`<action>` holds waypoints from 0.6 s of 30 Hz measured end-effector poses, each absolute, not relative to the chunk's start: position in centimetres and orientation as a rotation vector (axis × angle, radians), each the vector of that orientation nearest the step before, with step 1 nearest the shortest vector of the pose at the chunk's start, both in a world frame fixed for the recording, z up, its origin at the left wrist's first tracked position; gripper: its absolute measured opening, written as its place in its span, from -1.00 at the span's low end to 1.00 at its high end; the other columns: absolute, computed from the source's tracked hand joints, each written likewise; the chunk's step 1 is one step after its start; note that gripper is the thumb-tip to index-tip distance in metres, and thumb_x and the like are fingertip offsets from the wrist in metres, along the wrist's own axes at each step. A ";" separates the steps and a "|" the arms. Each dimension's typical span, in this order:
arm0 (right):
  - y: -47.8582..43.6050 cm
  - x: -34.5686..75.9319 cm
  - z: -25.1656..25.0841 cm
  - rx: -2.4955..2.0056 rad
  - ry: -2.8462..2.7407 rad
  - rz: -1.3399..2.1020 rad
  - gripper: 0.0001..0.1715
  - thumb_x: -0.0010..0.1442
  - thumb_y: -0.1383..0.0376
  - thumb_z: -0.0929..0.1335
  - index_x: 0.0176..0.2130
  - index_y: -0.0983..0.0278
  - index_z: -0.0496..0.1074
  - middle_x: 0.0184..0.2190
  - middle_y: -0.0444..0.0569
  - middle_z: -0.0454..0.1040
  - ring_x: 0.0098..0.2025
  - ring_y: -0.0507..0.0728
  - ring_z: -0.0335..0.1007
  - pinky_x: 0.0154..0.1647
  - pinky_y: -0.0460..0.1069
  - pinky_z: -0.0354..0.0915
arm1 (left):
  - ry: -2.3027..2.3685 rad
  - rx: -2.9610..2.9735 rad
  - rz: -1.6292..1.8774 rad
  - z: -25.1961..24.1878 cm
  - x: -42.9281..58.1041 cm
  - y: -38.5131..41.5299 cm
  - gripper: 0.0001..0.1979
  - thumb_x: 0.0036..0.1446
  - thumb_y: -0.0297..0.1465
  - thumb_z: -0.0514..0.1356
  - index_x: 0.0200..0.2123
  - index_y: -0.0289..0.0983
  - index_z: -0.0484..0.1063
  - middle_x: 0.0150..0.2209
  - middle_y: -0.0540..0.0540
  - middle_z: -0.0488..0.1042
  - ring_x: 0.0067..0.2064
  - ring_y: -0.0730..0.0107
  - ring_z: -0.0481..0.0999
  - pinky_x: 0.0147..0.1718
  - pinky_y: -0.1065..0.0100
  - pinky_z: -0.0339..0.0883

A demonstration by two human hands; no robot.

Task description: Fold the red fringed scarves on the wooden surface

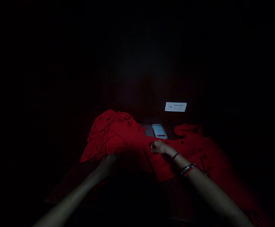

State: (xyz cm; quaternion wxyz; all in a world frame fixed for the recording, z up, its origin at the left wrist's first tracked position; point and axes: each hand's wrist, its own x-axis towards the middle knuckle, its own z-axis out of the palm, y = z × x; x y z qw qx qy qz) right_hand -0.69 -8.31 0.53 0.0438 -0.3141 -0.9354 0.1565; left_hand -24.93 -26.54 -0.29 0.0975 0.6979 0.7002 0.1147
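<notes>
A red fringed shawl (pixel 128 138) lies spread and bunched across a dark surface. My right hand (pixel 158 147) is closed in a pinch on the shawl near its middle, and a flap of cloth hangs below the fingers. In deep shadow, my left hand (pixel 108 164) curls at the shawl's near left edge; its fingers look closed on the cloth, though their tips are hard to make out. The shawl's left part is crumpled, with tassels showing. Its right part stretches past my right forearm into the dark.
Behind the shawl lies a phone (pixel 160 131) with a lit, partly blurred screen. A white socket panel (pixel 175 107) is on the wall beyond it. The surface's near left edge (pixel 56 192) shows faintly. Most of the surroundings are too dark to see.
</notes>
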 end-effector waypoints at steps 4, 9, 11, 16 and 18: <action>-8.0 0.2 2.9 -1.002 -3.039 0.755 -0.70 -0.11 0.23 0.41 -0.33 0.36 0.46 -0.46 -0.10 0.43 -0.48 -0.02 0.26 -0.46 -0.15 0.16 | 2.372 2.242 0.526 3.4 -26.3 -26.6 -0.73 0.00 -0.49 0.00 -0.26 -0.26 0.43 -0.24 -0.18 0.45 -0.15 0.15 0.39 -0.18 0.21 0.23; -7.7 0.6 3.8 -0.981 -2.855 0.869 -0.81 -0.09 0.38 0.32 -0.38 0.40 0.46 -0.51 -0.13 0.40 -0.48 -0.01 0.23 -0.43 -0.13 0.17 | 2.360 2.154 0.565 3.8 -29.4 -25.8 -0.73 -0.06 -0.41 0.07 -0.23 -0.26 0.39 -0.21 -0.14 0.38 -0.14 0.23 0.36 -0.12 0.25 0.24; -7.6 0.5 3.8 -0.985 -2.773 0.846 -0.76 -0.10 0.41 0.32 -0.34 0.40 0.45 -0.46 -0.11 0.42 -0.44 0.00 0.26 -0.40 -0.13 0.19 | 2.262 2.048 0.461 2.8 -30.0 -25.4 -0.61 -0.10 -0.29 0.14 -0.13 -0.25 0.36 -0.15 -0.14 0.36 -0.10 0.22 0.35 -0.12 0.27 0.25; -8.3 -1.1 3.5 -0.899 -2.841 0.920 -0.57 -0.11 0.28 0.39 -0.17 0.31 0.44 -0.24 -0.08 0.47 -0.28 0.05 0.35 -0.25 -0.11 0.24 | 2.438 2.024 0.525 1.6 -28.8 -23.8 -0.49 0.04 -0.20 0.06 0.07 -0.25 0.24 0.08 -0.26 0.21 0.08 0.05 0.18 -0.05 0.08 0.15; -8.8 -2.1 3.4 -0.880 -2.887 0.783 -0.63 -0.09 0.29 0.39 -0.19 0.27 0.46 -0.25 -0.09 0.49 -0.27 0.06 0.37 -0.24 -0.11 0.24 | 2.282 2.262 0.497 1.3 -27.9 -22.9 -0.47 0.00 -0.30 0.12 0.10 -0.18 0.21 0.15 -0.23 0.14 0.15 0.02 0.07 0.00 0.02 0.07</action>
